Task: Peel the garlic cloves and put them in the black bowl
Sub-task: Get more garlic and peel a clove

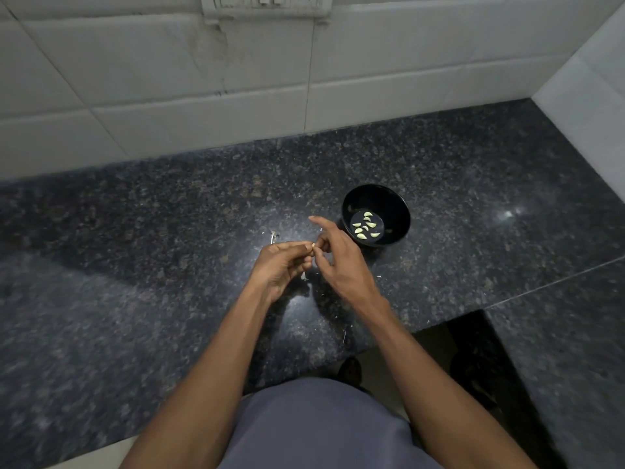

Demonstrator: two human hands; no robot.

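A: What can we not see well from the head camera?

B: The garlic clove [314, 245] is tiny. We see only a small pale bit of it sticking out between the two hands. The fingers hide the rest, so we cannot tell how much skin is on it. The switch plate [265, 5] on the tiled wall [169, 79] is cut off at the top edge. Our own body is cut off at the bottom.

A: What is in the black bowl [392, 201]?

B: We count about eight peeled cloves [367, 226] lying on its bottom. They look pale green-white. The bowl stands on the dark counter [135, 248].

A: Where is the clove next to the hands?

B: Our left hand [284, 269] has its fingers curled, and the fingertips pinch the clove. Our right hand [338, 255] pinches the same clove from the other side with thumb and bent fingers. Its first finger sticks out straight. Both hands meet in the air above the counter.

A: And the bowl?

B: It sits just beside our right hand, on the far right side of it. Small bits of skin [274, 235] lie on the counter near our left hand.
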